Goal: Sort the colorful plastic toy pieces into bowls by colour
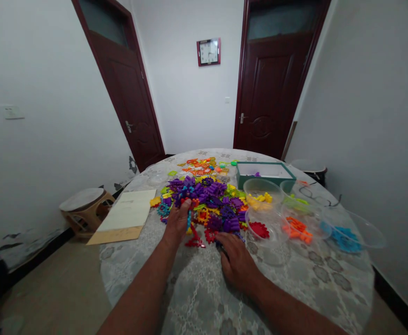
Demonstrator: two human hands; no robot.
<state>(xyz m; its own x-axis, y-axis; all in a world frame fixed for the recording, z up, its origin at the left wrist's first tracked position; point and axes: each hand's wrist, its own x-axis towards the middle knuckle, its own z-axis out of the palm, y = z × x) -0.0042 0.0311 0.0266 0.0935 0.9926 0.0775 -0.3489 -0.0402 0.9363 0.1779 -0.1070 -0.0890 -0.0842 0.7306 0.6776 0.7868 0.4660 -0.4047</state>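
Note:
A heap of toothed plastic building pieces (pixel 213 195), mostly purple with yellow, orange, red and blue, lies mid-table. My left hand (pixel 176 221) is at its near left side, closed around a few small plastic pieces in red and blue; their exact shapes are hard to make out. Just below it on the cloth lie loose red pieces (pixel 194 242). My right hand (pixel 238 261) rests low at the heap's near edge, its fingers loosely bent and apart, touching beside a red toothed piece (pixel 211 235) and a dark blue one. Its fingertips are partly hidden.
Clear plastic bowls on the right hold yellow pieces (pixel 260 200), red (pixel 259 230), orange (pixel 297 230), green and blue (pixel 346 239) ones. Behind them stands a green-edged box (pixel 266 179). Papers (pixel 127 211) overhang the left edge. Orange pieces (pixel 200 165) lie at the back; glasses sit far right.

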